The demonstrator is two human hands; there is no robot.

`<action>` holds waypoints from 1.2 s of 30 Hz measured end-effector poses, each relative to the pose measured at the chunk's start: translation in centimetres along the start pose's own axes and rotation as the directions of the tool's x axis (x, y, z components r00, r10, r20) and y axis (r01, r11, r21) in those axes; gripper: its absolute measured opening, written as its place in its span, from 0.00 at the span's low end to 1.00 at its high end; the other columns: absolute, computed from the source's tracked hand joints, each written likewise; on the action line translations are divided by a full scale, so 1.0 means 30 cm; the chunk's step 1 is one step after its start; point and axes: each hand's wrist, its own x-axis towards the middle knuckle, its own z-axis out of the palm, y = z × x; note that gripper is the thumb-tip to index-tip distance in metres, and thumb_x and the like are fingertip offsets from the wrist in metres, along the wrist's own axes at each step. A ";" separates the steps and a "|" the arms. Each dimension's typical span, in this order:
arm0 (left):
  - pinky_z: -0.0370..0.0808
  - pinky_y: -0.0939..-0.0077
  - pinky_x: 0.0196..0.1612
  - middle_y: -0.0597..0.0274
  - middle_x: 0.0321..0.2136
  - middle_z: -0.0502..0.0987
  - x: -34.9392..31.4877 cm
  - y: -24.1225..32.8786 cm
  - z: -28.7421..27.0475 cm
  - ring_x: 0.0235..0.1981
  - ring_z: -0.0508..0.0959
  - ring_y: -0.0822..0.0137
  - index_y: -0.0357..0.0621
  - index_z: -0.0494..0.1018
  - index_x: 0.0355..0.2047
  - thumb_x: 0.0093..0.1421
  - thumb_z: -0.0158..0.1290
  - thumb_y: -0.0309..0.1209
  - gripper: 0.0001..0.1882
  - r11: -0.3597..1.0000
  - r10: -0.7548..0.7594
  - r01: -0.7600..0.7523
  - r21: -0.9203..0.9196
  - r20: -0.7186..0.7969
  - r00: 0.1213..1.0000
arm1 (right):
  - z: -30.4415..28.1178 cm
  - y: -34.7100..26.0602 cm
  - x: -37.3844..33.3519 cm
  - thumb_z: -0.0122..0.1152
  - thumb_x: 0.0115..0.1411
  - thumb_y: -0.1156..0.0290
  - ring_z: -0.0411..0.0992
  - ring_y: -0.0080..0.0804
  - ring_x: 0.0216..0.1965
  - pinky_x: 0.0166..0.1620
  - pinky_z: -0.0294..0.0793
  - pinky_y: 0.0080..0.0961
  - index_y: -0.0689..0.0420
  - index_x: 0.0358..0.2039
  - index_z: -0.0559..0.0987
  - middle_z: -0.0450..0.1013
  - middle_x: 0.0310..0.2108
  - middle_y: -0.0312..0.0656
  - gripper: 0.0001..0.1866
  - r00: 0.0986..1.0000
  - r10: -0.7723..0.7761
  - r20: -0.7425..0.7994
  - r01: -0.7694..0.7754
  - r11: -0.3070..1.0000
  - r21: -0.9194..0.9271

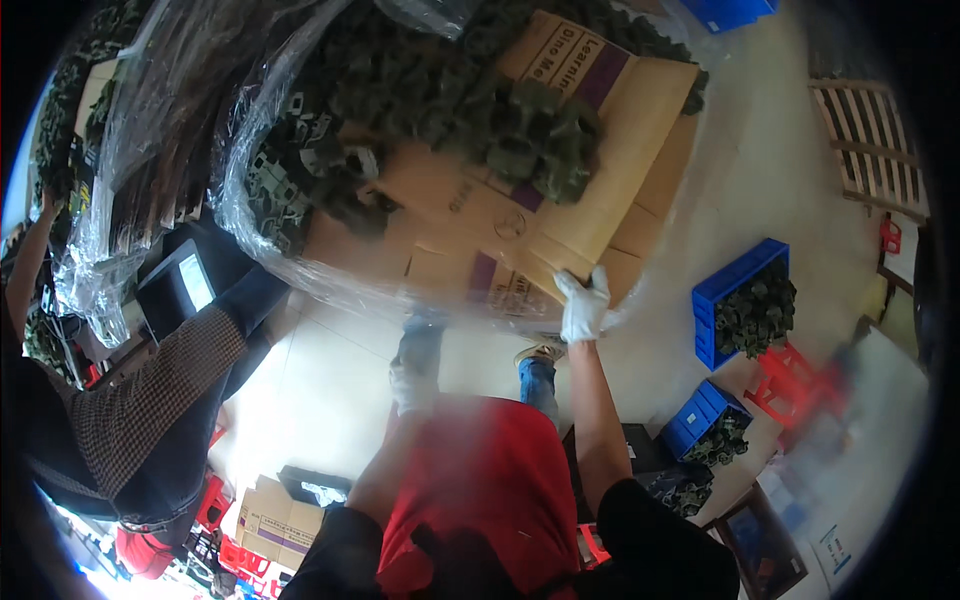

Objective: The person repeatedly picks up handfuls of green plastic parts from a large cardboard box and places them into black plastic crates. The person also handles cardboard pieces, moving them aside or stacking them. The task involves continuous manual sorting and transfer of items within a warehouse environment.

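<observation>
My right hand (583,308), in a white glove, is closed on the near corner of a brown cardboard sheet (640,150) with a purple stripe. Several dark green moulded parts (545,140) lie in a heap on and beside the cardboard. Under the sheet shows more flattened cardboard (420,190), with clear plastic film (235,170) bunched around the pile. My left hand (412,385), also gloved, hangs low in front of my red apron (480,480), apart from the pile; its fingers are too blurred to read.
On the right, two blue crates (708,320) of dark green parts stand on the floor near a red stool (785,385). A wooden pallet (870,140) lies at the far right. Another person (150,420) is close on my left, beside a film-wrapped stack (160,120). An open cardboard box (275,520) sits behind.
</observation>
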 end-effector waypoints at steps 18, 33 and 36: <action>0.69 0.56 0.47 0.44 0.41 0.73 0.769 0.595 -0.320 0.43 0.73 0.45 0.40 0.74 0.41 0.56 0.46 0.51 0.26 0.890 0.384 -0.456 0.023 -0.578 0.720 | -1.014 0.164 0.082 0.59 0.53 0.79 0.73 0.32 0.41 0.42 0.77 0.29 0.61 0.49 0.69 0.73 0.37 0.41 0.21 0.893 0.420 -0.162 -0.435 0.714 -0.549; 0.70 0.73 0.49 0.56 0.43 0.75 1.238 0.748 -0.500 0.46 0.74 0.65 0.36 0.72 0.46 0.54 0.53 0.35 0.21 0.623 0.777 -0.642 -0.447 0.252 0.577 | -0.175 0.295 0.398 0.62 0.50 0.54 0.59 0.35 0.58 0.55 0.58 0.48 0.59 0.55 0.66 0.65 0.53 0.45 0.35 0.952 0.038 -0.304 -0.105 0.973 -0.206; 0.74 0.71 0.45 0.54 0.43 0.75 1.028 0.795 -0.467 0.40 0.77 0.64 0.37 0.73 0.43 0.53 0.53 0.32 0.17 0.656 0.664 -0.343 -0.672 0.297 0.686 | -0.233 0.248 0.413 0.57 0.54 0.57 0.57 0.35 0.59 0.55 0.57 0.59 0.60 0.56 0.64 0.62 0.55 0.45 0.32 0.980 0.131 0.146 -0.087 0.957 -0.278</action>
